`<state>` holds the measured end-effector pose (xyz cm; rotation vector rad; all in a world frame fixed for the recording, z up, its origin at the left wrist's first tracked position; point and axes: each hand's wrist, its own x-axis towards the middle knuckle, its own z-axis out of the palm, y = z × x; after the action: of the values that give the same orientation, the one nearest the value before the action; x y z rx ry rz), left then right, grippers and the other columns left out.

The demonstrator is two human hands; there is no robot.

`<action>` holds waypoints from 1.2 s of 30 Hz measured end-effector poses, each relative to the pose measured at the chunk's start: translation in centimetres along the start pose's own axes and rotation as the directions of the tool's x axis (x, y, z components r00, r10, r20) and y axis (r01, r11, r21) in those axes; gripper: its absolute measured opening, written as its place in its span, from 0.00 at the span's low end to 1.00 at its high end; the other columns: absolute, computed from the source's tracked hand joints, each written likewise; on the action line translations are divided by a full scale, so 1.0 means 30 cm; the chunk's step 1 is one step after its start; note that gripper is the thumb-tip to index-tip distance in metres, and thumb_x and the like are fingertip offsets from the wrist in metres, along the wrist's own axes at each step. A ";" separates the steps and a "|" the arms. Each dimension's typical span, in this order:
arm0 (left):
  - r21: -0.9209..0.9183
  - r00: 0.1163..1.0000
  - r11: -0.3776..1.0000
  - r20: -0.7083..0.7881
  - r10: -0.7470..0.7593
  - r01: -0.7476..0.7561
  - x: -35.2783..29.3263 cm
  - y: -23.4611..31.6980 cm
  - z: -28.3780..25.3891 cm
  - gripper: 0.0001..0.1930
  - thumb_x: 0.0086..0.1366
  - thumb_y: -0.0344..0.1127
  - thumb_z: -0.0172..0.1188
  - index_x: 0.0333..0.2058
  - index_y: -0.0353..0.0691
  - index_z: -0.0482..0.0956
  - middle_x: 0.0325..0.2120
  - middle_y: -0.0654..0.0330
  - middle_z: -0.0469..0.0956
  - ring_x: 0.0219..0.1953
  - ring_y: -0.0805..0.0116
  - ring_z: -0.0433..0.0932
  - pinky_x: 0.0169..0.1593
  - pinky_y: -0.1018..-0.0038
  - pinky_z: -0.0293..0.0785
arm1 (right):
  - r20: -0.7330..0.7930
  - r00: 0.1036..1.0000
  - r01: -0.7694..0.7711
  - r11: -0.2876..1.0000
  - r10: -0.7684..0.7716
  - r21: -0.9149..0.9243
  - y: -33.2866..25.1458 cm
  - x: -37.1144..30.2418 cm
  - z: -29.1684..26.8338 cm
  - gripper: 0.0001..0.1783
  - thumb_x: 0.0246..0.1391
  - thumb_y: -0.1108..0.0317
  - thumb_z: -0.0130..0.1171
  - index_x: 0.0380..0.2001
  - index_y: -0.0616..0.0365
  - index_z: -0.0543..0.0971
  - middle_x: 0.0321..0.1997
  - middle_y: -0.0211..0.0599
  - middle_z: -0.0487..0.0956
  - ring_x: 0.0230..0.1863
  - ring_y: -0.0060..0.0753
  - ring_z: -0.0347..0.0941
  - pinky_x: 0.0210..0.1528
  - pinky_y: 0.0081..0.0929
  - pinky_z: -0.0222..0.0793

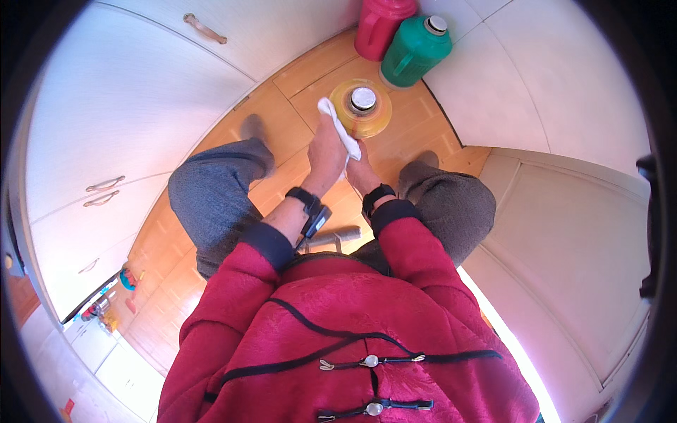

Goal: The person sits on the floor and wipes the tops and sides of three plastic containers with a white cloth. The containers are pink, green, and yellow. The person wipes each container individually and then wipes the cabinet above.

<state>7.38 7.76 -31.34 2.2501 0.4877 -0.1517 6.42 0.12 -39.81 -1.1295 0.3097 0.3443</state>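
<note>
A folded white cloth [341,129] is bunched between my two hands. My left hand [327,159] is closed on it, with the cloth's far end sticking up past the fingers. Slightly lower, my right hand [362,173] grips the near end; its fingertips are partly hidden by the cloth. Just beyond the hands a yellow thermos flask [379,116] with a silver cap stands upright on the floor. The cloth overlaps its left side in view; whether they touch I cannot tell.
Behind the yellow flask stand a green thermos [417,53] and a red thermos [381,28]. White cabinets [141,92] rise on the left, and a pale panel [564,254] on the right. My knees flank the flask over the wooden floor [285,137]. Small coloured items [128,279] lie lower left.
</note>
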 end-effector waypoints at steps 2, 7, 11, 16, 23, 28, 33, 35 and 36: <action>-0.025 0.999 0.999 0.034 0.022 -0.021 -0.011 -0.010 -0.024 0.13 0.66 0.36 0.46 0.48 0.41 0.65 0.41 0.41 0.75 0.42 0.40 0.75 0.40 0.52 0.71 | 0.020 0.997 -0.081 0.993 0.079 0.091 0.000 0.013 0.001 0.11 0.58 0.69 0.50 0.44 0.58 0.70 0.35 0.30 0.73 0.33 0.23 0.70 0.33 0.24 0.69; -0.304 0.985 0.941 -0.131 0.114 -0.149 0.160 -0.018 -0.143 0.19 0.65 0.33 0.49 0.54 0.43 0.65 0.41 0.43 0.76 0.44 0.49 0.77 0.44 0.60 0.72 | -0.156 0.943 -0.304 0.951 0.292 -0.055 -0.030 0.024 0.020 0.09 0.58 0.65 0.52 0.37 0.58 0.69 0.32 0.30 0.71 0.25 0.23 0.66 0.29 0.22 0.66; -0.215 0.865 0.876 0.174 0.470 -0.433 0.272 0.067 -0.183 0.25 0.67 0.30 0.51 0.62 0.48 0.62 0.45 0.62 0.76 0.44 0.75 0.74 0.49 0.76 0.69 | -0.155 0.937 -0.330 0.940 0.314 -0.089 -0.064 0.016 0.034 0.09 0.59 0.65 0.51 0.40 0.56 0.69 0.33 0.28 0.70 0.27 0.22 0.67 0.29 0.22 0.66; -0.193 0.708 0.957 0.643 0.291 -0.218 0.353 0.133 -0.233 0.27 0.64 0.30 0.55 0.62 0.50 0.63 0.45 0.67 0.76 0.44 0.78 0.72 0.50 0.78 0.68 | -0.078 0.938 -0.346 0.930 0.338 -0.123 -0.080 0.016 0.024 0.10 0.60 0.66 0.50 0.43 0.54 0.70 0.37 0.25 0.71 0.30 0.22 0.67 0.34 0.23 0.69; -0.291 0.722 0.935 0.600 0.344 -0.203 0.381 0.100 -0.201 0.25 0.62 0.27 0.55 0.59 0.47 0.67 0.43 0.65 0.77 0.42 0.77 0.73 0.48 0.79 0.70 | -0.108 0.950 -0.306 0.942 0.293 -0.136 -0.066 0.021 0.037 0.13 0.59 0.64 0.51 0.44 0.57 0.70 0.36 0.28 0.73 0.29 0.23 0.68 0.33 0.23 0.70; -0.234 0.856 0.957 0.444 0.263 -0.173 0.341 0.108 -0.174 0.21 0.62 0.25 0.52 0.54 0.45 0.73 0.40 0.65 0.79 0.40 0.76 0.75 0.47 0.79 0.71 | -0.099 0.952 -0.304 0.920 0.288 -0.247 -0.058 0.030 0.022 0.12 0.59 0.63 0.52 0.41 0.59 0.71 0.34 0.29 0.73 0.29 0.23 0.69 0.33 0.23 0.70; -0.284 0.765 0.919 0.516 0.386 -0.272 0.414 0.157 -0.184 0.17 0.61 0.22 0.50 0.47 0.42 0.79 0.38 0.61 0.80 0.39 0.73 0.76 0.47 0.76 0.71 | -0.166 0.974 -0.206 0.913 0.156 -0.352 0.003 0.057 0.018 0.13 0.57 0.63 0.54 0.36 0.64 0.73 0.27 0.41 0.75 0.26 0.34 0.72 0.30 0.31 0.69; -0.259 0.701 0.896 0.558 0.445 -0.362 0.437 0.180 -0.201 0.15 0.60 0.23 0.51 0.45 0.41 0.79 0.37 0.60 0.80 0.39 0.69 0.77 0.47 0.74 0.71 | -0.192 0.976 -0.172 0.910 0.105 -0.378 0.021 0.069 0.018 0.14 0.56 0.64 0.54 0.35 0.67 0.74 0.25 0.48 0.76 0.26 0.41 0.74 0.29 0.35 0.68; -0.221 0.674 0.890 0.587 0.447 -0.398 0.448 0.196 -0.209 0.14 0.60 0.23 0.51 0.44 0.40 0.79 0.36 0.59 0.81 0.39 0.67 0.78 0.47 0.74 0.71 | -0.201 0.969 -0.208 0.904 0.140 -0.372 0.025 0.071 0.017 0.15 0.56 0.63 0.54 0.35 0.67 0.74 0.25 0.50 0.76 0.26 0.43 0.74 0.30 0.35 0.68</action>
<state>21.73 12.89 -26.60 2.0105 -0.3928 -0.6070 8.07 1.10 -41.09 -1.5356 0.5114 0.4841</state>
